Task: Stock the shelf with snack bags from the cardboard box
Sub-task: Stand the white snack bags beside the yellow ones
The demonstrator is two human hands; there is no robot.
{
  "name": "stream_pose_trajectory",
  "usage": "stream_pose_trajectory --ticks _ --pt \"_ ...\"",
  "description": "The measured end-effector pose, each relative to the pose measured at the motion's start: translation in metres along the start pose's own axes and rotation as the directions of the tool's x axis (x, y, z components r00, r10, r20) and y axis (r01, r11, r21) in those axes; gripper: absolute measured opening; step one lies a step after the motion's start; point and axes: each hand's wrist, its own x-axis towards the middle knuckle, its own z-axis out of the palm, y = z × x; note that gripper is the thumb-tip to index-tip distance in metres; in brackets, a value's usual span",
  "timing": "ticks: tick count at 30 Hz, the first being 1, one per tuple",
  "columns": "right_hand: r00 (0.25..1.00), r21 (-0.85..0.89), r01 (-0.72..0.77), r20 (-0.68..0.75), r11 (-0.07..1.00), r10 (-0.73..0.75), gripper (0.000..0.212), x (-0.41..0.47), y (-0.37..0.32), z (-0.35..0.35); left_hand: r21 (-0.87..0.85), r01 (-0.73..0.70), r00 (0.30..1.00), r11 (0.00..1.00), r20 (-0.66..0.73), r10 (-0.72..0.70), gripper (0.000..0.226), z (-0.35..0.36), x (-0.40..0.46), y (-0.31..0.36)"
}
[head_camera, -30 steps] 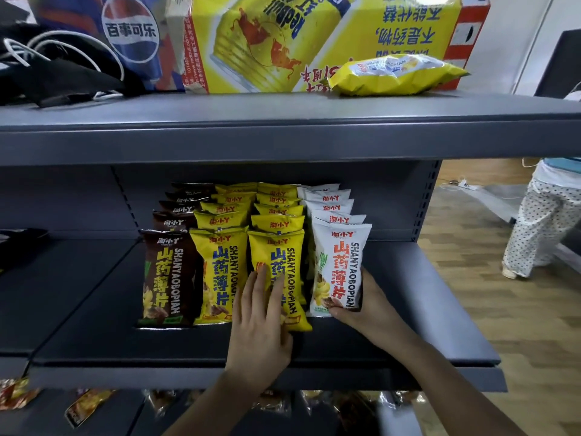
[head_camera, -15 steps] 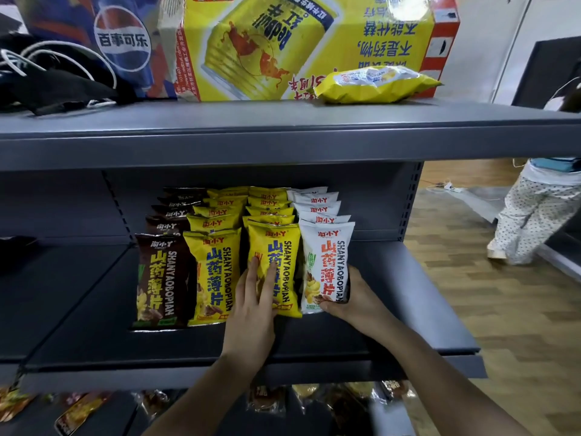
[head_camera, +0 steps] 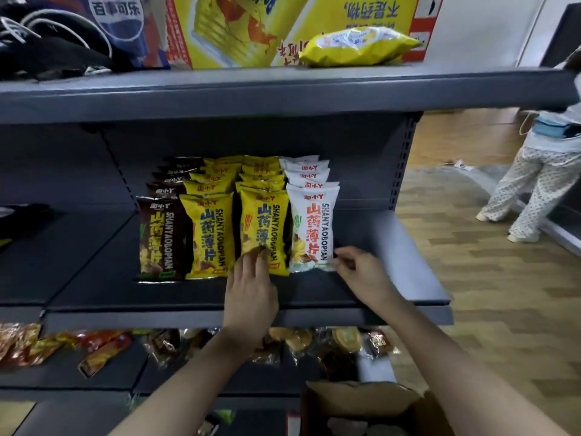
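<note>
Head view: facing-up step. Four rows of snack bags stand on mid shelf (head_camera: 393, 256). L hand (head_camera: 251, 287), fingers straight, touches front yellow bag (head_camera: 264, 228) low down. R hand (head_camera: 361, 275) pinches lower right corner of front white bag (head_camera: 312, 228). Cardboard box (head_camera: 361, 404) near right, below. Vs 0.5 s ago: both hands drawn back nearer shelf edge; bags upright. Next, prob.: let go, reach into box.

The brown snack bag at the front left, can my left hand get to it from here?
Probably yes. The left hand rests at a yellow bag two rows right of the brown bag, and nothing blocks the shelf in front.
</note>
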Motion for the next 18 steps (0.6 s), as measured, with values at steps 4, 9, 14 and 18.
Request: stream_pose_trajectory --ticks 4,9,14,18 --pt "1.0 0.017 0.02 -0.021 1.0 -0.02 0.024 -0.027 0.011 -0.012 -0.007 -0.044 0.999 0.999 0.01 0.044 0.044 -0.007 -0.022 0.025" --pt "0.998 0.048 0.059 -0.005 0.997 -0.059 0.02 -0.071 0.022 -0.026 -0.075 -0.094 0.994 0.993 0.045 0.098 0.039 -0.004 -0.056 0.062" --pt "0.993 0.062 0.0 0.12 0.998 -0.007 0.019 -0.119 0.047 -0.034 -0.115 -0.209 0.975 0.971 0.047 0.215 0.038 0.005 -0.097 0.096" --pt "0.961 -0.037 -0.047 0.271 0.998 0.055 0.02 -0.151 0.085 -0.029 -0.136 -0.173 0.946 0.975 0.253 0.203 0.037 0.027 -0.133 0.118"
